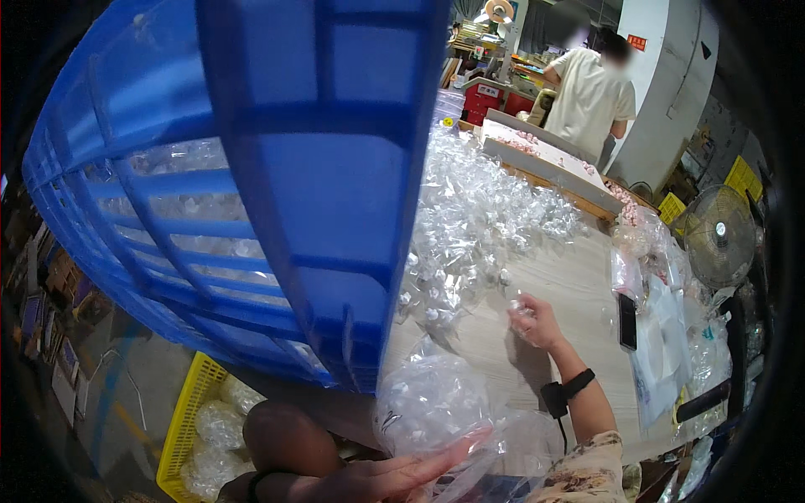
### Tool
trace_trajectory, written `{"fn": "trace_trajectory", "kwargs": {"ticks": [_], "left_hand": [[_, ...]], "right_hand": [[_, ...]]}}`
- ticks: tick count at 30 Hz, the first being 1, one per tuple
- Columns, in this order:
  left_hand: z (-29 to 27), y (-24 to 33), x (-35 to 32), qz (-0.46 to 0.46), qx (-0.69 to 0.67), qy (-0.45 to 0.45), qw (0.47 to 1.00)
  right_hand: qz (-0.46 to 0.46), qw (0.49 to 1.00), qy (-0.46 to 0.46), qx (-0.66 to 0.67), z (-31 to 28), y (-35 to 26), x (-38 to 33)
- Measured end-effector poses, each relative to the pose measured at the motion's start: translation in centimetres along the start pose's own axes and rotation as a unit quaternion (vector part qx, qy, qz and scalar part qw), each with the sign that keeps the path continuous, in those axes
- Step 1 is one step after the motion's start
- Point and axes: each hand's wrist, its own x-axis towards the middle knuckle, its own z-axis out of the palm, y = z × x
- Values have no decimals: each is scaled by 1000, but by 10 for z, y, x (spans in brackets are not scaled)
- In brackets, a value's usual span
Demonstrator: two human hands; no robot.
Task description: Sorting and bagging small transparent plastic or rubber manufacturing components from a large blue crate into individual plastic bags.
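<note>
My right hand (534, 320) is above the table, its fingers closed round small clear-wrapped pieces whose crinkled film shows at the fingertips. A large pile of small clear-wrapped pieces (470, 214) with white bits inside spreads over the table, just beyond and left of that hand. At the table's near edge stands a clear plastic bag (432, 402), partly filled with similar pieces. My left hand (436, 461) holds the bag from its near side, fingers straight and together along the film. The left thumb is hidden. Loose film of the bag spreads toward my right forearm.
A big blue plastic crate (348, 193), tilted up at the left, holds more wrapped pieces. A yellow basket (180, 419) with filled bags is below. At right are a phone (627, 321), plastic bags (662, 352) and a fan (721, 235). A person (587, 96) stands beyond a pink-strewn tray (545, 155).
</note>
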Motion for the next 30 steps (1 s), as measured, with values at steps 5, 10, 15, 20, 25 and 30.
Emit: {"fn": "trace_trajectory", "kwargs": {"ticks": [5,10,15,20,25,30], "left_hand": [[1,-4,7,56,-30,-10,998],[10,0,6,-4,-86,24,996],[-2,9,2,-56,-35,-2,998],[1,6,0,41,-100,30,994],[-4,23,4,53,-5,60,997],[-11,11,5,-25,27,68,997]], "right_hand": [[-17,974,108,197,-23,-45,-31],[-357,842,306,264,23,-147,-111],[161,785,-547,244,-1,-247,-146],[-304,715,-435,-455,58,-245,-136],[-412,811,-413,-36,23,-268,-97],[-347,919,-115,-149,14,-238,21]]}}
